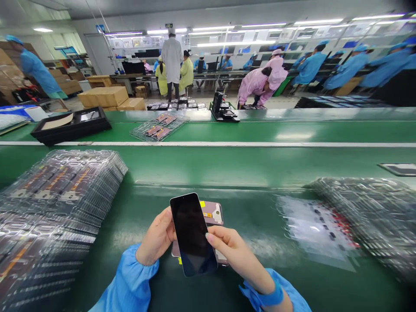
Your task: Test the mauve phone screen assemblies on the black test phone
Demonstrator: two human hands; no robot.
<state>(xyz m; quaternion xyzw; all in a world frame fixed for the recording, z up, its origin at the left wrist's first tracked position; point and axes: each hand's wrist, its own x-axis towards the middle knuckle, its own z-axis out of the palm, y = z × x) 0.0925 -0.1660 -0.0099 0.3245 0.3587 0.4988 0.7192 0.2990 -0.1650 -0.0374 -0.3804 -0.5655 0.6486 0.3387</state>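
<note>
A black phone screen (193, 234) with a thin light edge is held tilted, glossy face up, between both hands. My left hand (159, 236) grips its left edge, the fingers partly hidden behind it. At the right edge, my right hand (232, 245) pinches it between thumb and fingers. Beneath it on the green bench lie screen panels (212, 212), brownish side up, with a yellow tab, an orange flex strip and a pale piece; the held screen covers much of them.
Stacked clear trays (65, 186) of panels stand at left, more clear trays (367, 216) at right beside transparent film sheets (318, 229). Beyond, the green conveyor (260, 130) carries a black bin (73, 125), a tray of panels (159, 127) and a black fixture (224, 108). People work behind.
</note>
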